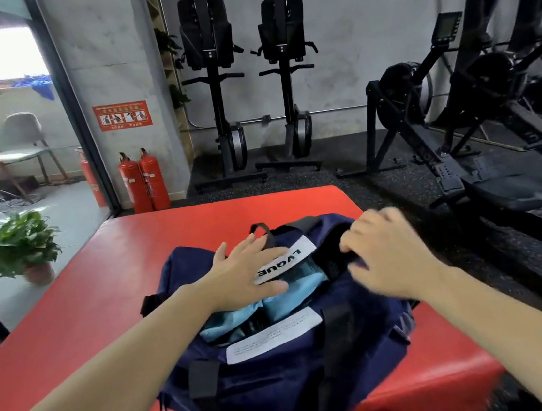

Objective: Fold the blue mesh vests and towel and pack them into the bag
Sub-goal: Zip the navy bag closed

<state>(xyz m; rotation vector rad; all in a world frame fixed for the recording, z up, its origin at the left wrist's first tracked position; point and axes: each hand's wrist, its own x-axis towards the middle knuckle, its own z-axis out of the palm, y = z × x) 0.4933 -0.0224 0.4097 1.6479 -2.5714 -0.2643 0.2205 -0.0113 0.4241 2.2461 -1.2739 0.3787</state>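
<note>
A navy duffel bag (282, 367) with black straps and white labels lies on a red mat (80, 307). Its top is partly open, and light blue folded fabric (284, 301) shows inside. My left hand (247, 273) lies flat with spread fingers on the bag's far side, over the white label. My right hand (388, 252) is at the right end of the opening, its fingers curled around the dark edge there; the hand is motion-blurred.
Two red fire extinguishers (144, 181) stand by the wall beyond the mat. A potted plant (18, 246) sits on the floor to the left. Black rowing machines (457, 121) stand at right and upright at the back. More blue fabric (36, 85) lies on a far windowsill.
</note>
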